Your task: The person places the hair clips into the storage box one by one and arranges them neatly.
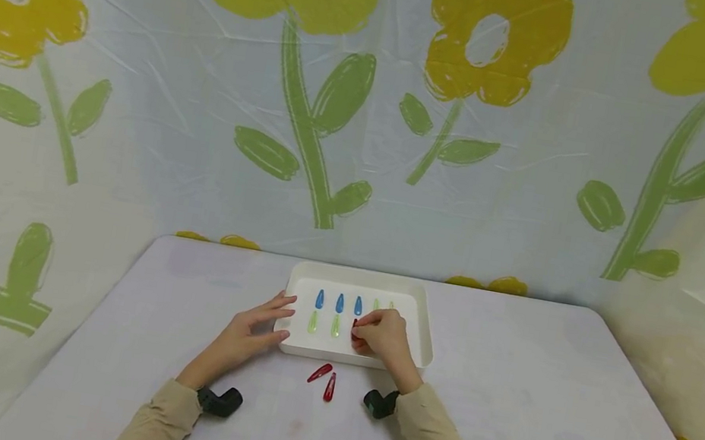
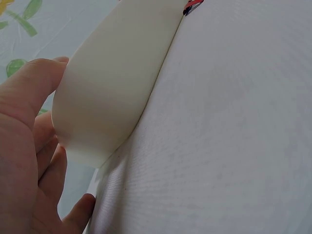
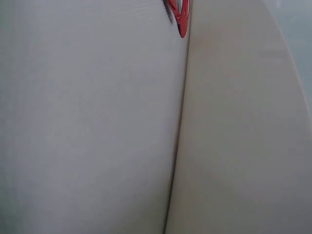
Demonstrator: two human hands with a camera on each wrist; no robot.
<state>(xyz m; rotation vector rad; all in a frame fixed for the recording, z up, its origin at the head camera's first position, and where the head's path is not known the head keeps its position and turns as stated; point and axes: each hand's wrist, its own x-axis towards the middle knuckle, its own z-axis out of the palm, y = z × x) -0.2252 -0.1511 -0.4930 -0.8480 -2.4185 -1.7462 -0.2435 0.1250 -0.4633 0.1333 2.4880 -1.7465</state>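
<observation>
A white rectangular tray [image 1: 347,358] holds small snap hair clips in two rows. Three blue hair clips [image 1: 340,303] stand at the back left, with light green hair clips [image 1: 376,304] to their right and more green hair clips [image 1: 336,325] in front. My right hand [image 1: 384,333] reaches over the tray and pinches a red hair clip [image 1: 355,323] upright beside the front green ones. At the tray's left end is my left hand [image 1: 246,330], fingers loosely spread at the rim; in the left wrist view its thumb [image 2: 41,80] lies against the tray wall [image 2: 112,83].
Two red hair clips [image 1: 329,387] lie on the white table [image 1: 504,398] just in front of the tray. Black wrist cameras [image 1: 220,402] sit at both wrists. A flower-printed cloth [image 1: 203,112] hangs behind and at the sides.
</observation>
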